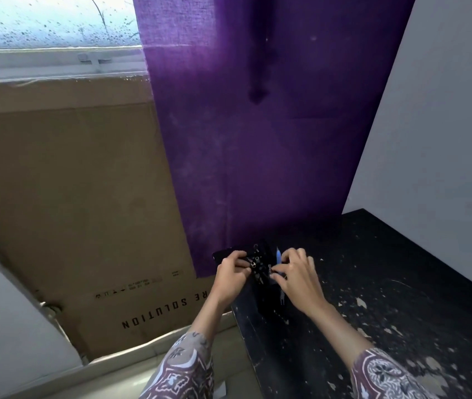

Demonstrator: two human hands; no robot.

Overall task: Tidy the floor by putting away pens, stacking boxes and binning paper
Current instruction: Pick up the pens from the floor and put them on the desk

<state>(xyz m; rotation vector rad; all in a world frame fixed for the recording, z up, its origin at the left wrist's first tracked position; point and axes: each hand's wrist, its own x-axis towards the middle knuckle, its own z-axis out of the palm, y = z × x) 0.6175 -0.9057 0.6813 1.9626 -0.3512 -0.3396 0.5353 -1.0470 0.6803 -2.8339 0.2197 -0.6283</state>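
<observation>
A: Head view: where are the hands?

B: Both reach forward over the far left corner of the black, paint-chipped table (pixel 387 298). The left hand (pixel 233 273) curls its fingers round a black perforated pen holder (pixel 260 262); the right hand (pixel 296 276) pinches blue pens (pixel 278 256) at its top.

A: Room around?

B: A purple curtain (pixel 258 139) hangs just behind the corner, a brown cardboard box (pixel 79 197) stands left, a white wall (pixel 445 110) right.

Black tabletop (pixel 387 298), surface chipped, pale flecks scattered right of and nearer than right hand (pixel 295 276). Black perforated holder (pixel 263 272) stands at table's left edge, between both hands; left hand (pixel 233 273) grips its left side.
</observation>
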